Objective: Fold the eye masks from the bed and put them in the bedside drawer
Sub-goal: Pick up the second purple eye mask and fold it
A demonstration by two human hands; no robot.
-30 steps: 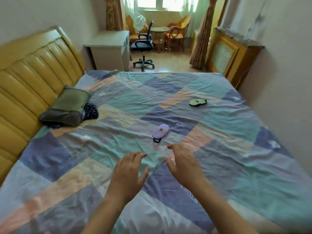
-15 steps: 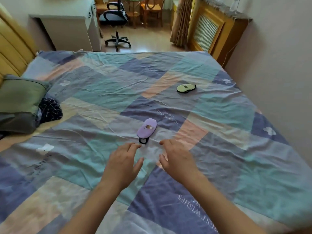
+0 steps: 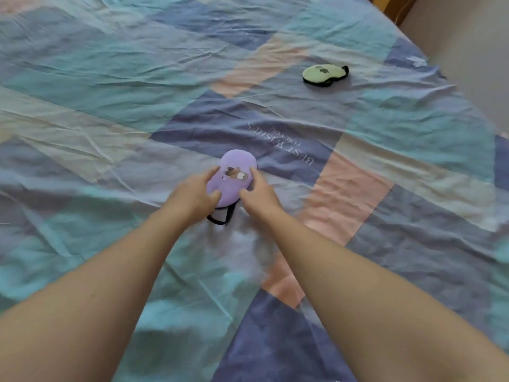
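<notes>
A purple eye mask with a small picture on it lies on the patchwork bedspread in the middle of the view. Its black strap sticks out at the near end. My left hand grips the mask's left edge, thumb on top. My right hand pinches its right edge between forefinger and thumb. A pale green eye mask with a black strap lies apart, farther off to the right.
The bedspread is wrinkled and covers the whole view. A wall runs along the bed's right side at the top right.
Both hands have reached forward from bare bedspread and taken hold of the purple mask. My view has dropped and moved closer, so the room beyond the bed is out of sight.
</notes>
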